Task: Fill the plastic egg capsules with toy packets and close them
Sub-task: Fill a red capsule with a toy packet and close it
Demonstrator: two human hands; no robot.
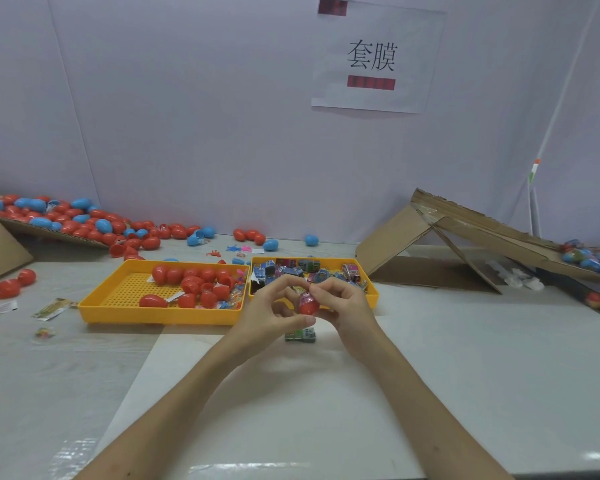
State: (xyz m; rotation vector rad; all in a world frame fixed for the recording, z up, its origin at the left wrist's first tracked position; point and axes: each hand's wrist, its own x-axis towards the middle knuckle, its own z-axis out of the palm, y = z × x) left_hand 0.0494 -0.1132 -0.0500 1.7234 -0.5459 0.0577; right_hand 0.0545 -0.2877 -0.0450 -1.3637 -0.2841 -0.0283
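I've got both hands, left hand (270, 308) and right hand (343, 306), pinching one red egg capsule (307, 304), a pinkish packet poking out its top.

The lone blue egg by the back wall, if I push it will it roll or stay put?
The blue egg is rounded and lies free on the flat table, so it would probably roll, likely in a curve. Its shell looks smooth, so it may slip from a loose pinch.
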